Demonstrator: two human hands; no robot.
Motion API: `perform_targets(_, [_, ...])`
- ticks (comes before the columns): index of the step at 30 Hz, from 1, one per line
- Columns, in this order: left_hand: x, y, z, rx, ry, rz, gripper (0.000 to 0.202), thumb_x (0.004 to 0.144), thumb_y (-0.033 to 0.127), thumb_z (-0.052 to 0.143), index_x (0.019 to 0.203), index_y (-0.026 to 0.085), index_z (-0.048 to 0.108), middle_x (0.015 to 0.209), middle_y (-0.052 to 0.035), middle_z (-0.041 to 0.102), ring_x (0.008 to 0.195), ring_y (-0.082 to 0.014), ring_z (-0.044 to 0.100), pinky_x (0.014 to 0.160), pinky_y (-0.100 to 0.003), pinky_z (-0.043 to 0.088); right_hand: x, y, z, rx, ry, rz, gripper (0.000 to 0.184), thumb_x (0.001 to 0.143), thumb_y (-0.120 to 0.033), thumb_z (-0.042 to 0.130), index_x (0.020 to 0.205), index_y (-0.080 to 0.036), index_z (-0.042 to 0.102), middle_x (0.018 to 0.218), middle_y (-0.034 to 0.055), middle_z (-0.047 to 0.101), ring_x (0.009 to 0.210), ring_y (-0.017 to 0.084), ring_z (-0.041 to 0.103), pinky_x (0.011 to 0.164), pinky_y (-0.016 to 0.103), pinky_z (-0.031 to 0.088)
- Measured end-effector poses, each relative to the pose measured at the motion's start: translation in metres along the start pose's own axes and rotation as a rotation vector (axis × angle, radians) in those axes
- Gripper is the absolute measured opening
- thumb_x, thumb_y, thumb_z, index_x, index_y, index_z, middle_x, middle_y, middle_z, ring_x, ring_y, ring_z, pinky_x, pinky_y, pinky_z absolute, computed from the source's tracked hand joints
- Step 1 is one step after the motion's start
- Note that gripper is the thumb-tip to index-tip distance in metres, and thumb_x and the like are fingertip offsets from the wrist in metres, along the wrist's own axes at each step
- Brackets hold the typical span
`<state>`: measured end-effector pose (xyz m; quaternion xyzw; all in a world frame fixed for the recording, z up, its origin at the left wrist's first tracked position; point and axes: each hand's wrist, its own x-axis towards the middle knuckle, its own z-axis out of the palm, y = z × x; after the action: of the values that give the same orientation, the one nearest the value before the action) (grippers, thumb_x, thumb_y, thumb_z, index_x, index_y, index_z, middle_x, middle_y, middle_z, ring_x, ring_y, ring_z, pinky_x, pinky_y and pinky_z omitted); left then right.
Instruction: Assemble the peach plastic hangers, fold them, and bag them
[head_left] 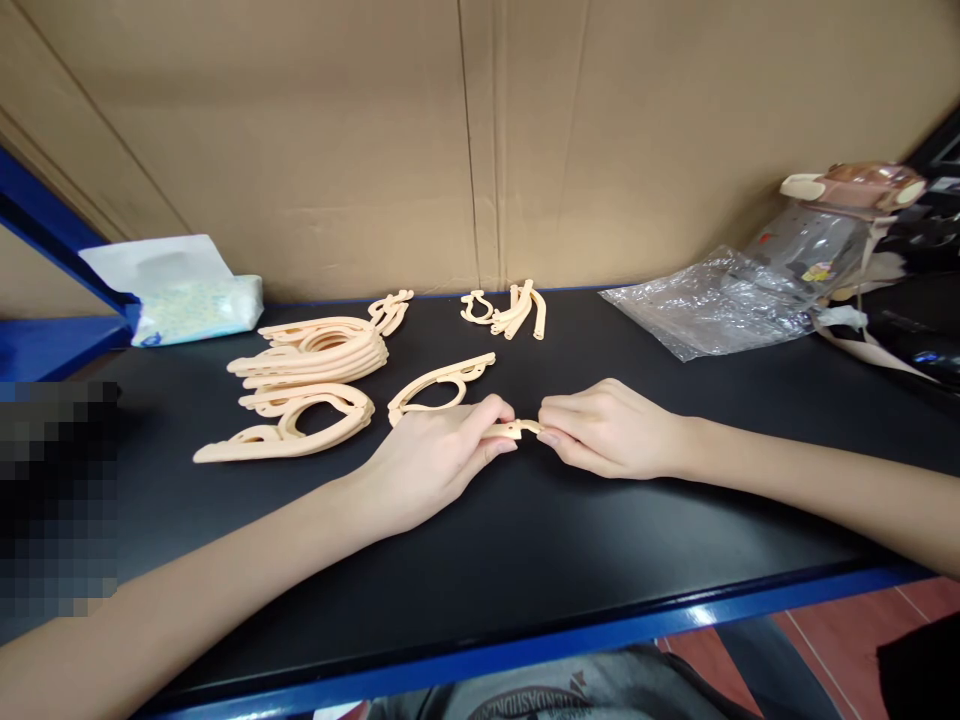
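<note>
Peach plastic piece (521, 429) sat pinched tight between my left hand (427, 462) and right hand (609, 428); print on my shirt (540, 692) was unreadable.

Tissue pack (196, 300), crumpled plastic bag (712, 310) and bottle (829, 230) lie beside the cardboard wall (337, 130).

Your left hand (435, 455) and right hand (607, 428) meet in front of you, both pinched closed, palms down.

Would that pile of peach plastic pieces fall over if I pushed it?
It would probably slide apart: the pile is loosely stacked, with pieces askew. Each looks thin and open-framed, so likely light, and flat, so unlikely to roll.
</note>
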<state>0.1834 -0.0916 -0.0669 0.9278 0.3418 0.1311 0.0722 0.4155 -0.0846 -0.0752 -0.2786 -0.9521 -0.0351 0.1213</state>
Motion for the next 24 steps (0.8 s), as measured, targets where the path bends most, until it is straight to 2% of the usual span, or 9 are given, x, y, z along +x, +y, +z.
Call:
perform_targets(5, [0.0013,-0.0024,0.0002,0.023,-0.020,-0.001,0.018,0.101,0.032,0.033,0.105,0.021,0.047,0.092,-0.0008,0.069,0.076,-0.0179,0.066,0.059,-0.025,0.041,0.0002,-0.0033,0.0012,0.007,0.025,0.032,0.044,0.102,-0.029,0.024,0.076,-0.016,0.057,0.065,0.0011,0.054,0.048,0.010,0.036,0.050,0.028,0.019])
perform_targets(14, [0.0019,-0.0073,0.0015,-0.023,-0.028,-0.001,0.019,0.101,0.036,0.031,0.107,0.023,0.044,0.094,0.0011,0.069,0.077,-0.0173,0.066,0.061,-0.026,0.042,0.0015,-0.0054,-0.0011,0.177,0.016,0.137,0.040,0.101,-0.032,0.026,0.071,-0.019,0.049,0.062,-0.0007,0.051,0.049,0.010,0.038,0.051,0.026,0.023])
perform_targets(24, [0.0028,-0.0042,-0.0008,-0.014,-0.033,-0.012,0.022,0.101,0.035,0.030,0.108,0.022,0.045,0.088,-0.0005,0.069,0.074,-0.0178,0.066,0.061,-0.026,0.044,0.0025,-0.0056,-0.0084,0.370,-0.028,0.180,0.040,0.100,-0.032,0.023,0.070,-0.019,0.046,0.065,0.0004,0.052,0.054,0.012,0.044,0.057,0.026,0.033])
